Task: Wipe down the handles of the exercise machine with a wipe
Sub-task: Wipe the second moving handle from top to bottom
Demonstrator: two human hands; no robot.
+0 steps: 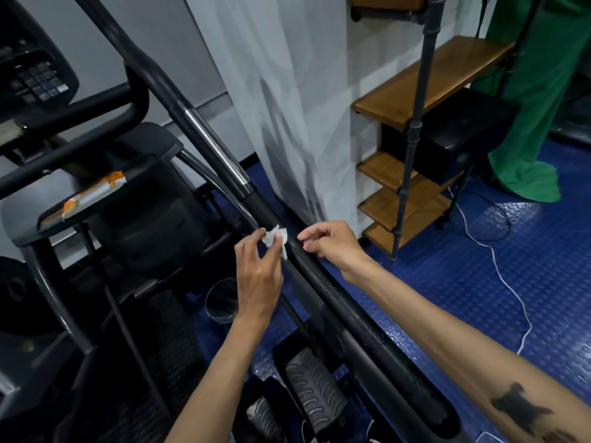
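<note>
Wipe (275, 238) sits pinched in your left hand (259, 270) against the black handle (345, 308); your right hand (329, 244) hovers beside it, fingers loosely curled, holding nothing.

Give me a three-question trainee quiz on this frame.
1. True or false: the left hand pinches the small crumpled white wipe against the long black handle bar.
2. What does the right hand hold? A) a wipe B) nothing C) a bottle
3. Fill in: the orange-and-white packet lies on the machine's grey ____.

Key: 1 true; 2 B; 3 tray
</note>
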